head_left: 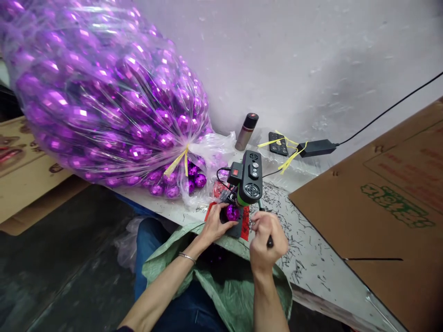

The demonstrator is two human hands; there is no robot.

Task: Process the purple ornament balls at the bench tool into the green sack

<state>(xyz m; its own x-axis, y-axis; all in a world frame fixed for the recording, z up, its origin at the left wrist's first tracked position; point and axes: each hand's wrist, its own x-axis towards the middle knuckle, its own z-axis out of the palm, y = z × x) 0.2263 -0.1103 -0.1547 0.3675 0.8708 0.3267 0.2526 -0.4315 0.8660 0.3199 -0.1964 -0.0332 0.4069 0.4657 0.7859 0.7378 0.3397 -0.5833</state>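
Observation:
My left hand [215,223] pinches a shiny purple faceted ball [233,212] between thumb and fingers, directly under the head of a small black bench press machine [252,177]. My right hand [268,237] is wrapped round the machine's lever handle [270,241], whose black end pokes out of the fist. A dark base plate [234,230] and red material [245,223] show below the ball. The contact point between machine and ball is hidden. Below the table edge, a green woven sack [228,290] lies open over my lap, with a few purple glints in its dark mouth.
A big clear bag [114,101] of purple balls, tied with yellow string, leans at the left. Against the wall stand a dark bottle [247,132], a phone-like black object [278,143] and a power adapter [317,147]. Black scraps litter the white table [311,258]; a cardboard box [384,203] flanks it.

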